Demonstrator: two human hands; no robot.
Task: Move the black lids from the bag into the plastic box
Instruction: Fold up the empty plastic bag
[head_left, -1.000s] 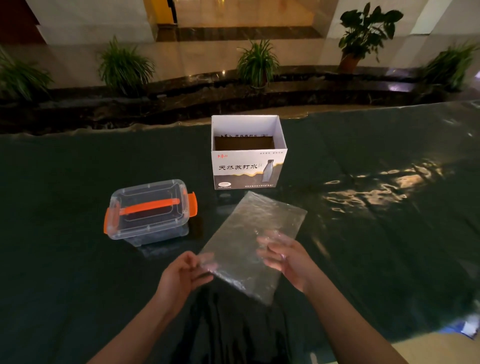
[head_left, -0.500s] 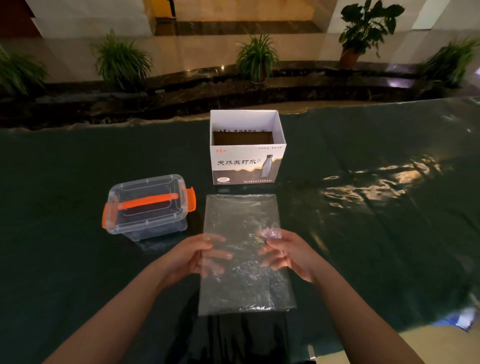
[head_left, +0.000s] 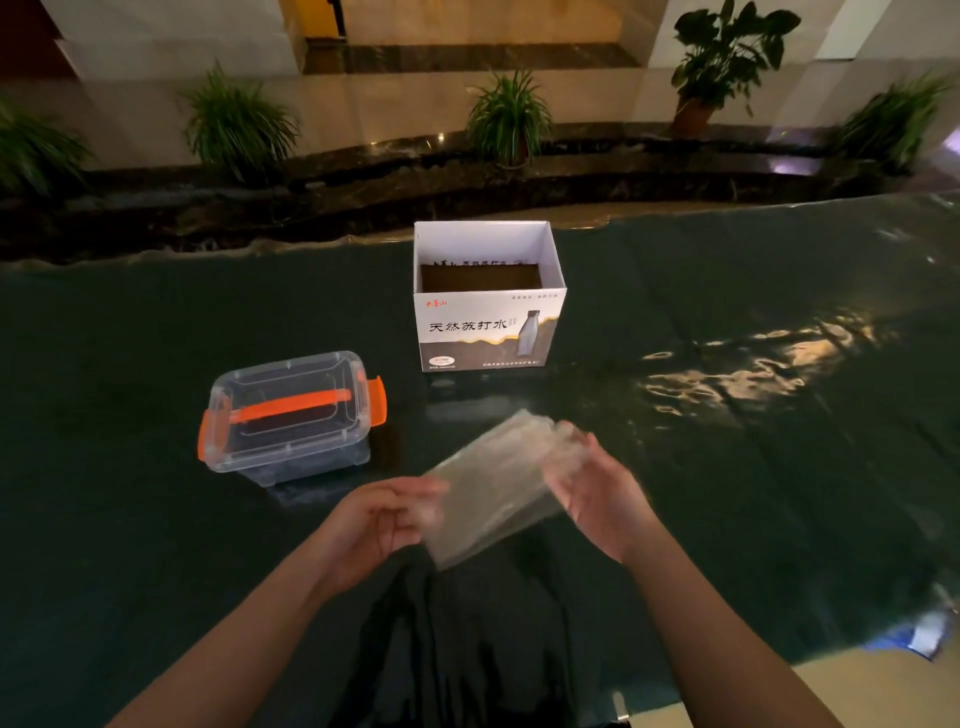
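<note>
Just above the near edge of the dark table (head_left: 156, 519), we hold a clear bag (head_left: 498, 493) off the surface, tilted: our left hand (head_left: 374, 525) pinches its near-left corner, our right hand (head_left: 597, 493) grips its far-right edge. It looks flat (no black lids show inside). Further left sits the plastic box (head_left: 291, 415), lid still clipped on; dark shapes show through it. Beyond stands an open cardboard carton (head_left: 488, 322). Judging by this, the transfer may be finished.

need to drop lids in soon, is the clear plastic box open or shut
Shut. The clear lid sits flat on the plastic box, its orange handle lying across the top and orange latches down at both ends.
</note>
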